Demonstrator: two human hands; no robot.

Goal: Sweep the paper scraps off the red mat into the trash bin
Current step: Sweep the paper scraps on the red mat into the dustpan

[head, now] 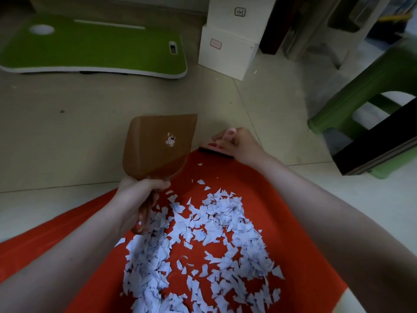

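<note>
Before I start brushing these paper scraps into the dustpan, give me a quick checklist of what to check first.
1. Left hand grips the dustpan handle: ok.
2. Right hand holds the brush: ok.
3. Brush at the red mat's far edge, beyond the paper scraps: ok.
4. Dustpan mouth faces the scraps: not ok, it points away.
5. Trash bin within reach: cannot tell, not in view.

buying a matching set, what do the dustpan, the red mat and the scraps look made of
Dustpan: likely moulded plastic, brown, smooth and slightly see-through; red shows through its lower part.
Red mat: probably felt or thin fabric, matte with no glare; exact material unclear.
Scraps: thin paper, pale, with jagged torn edges and dark print specks.
</note>
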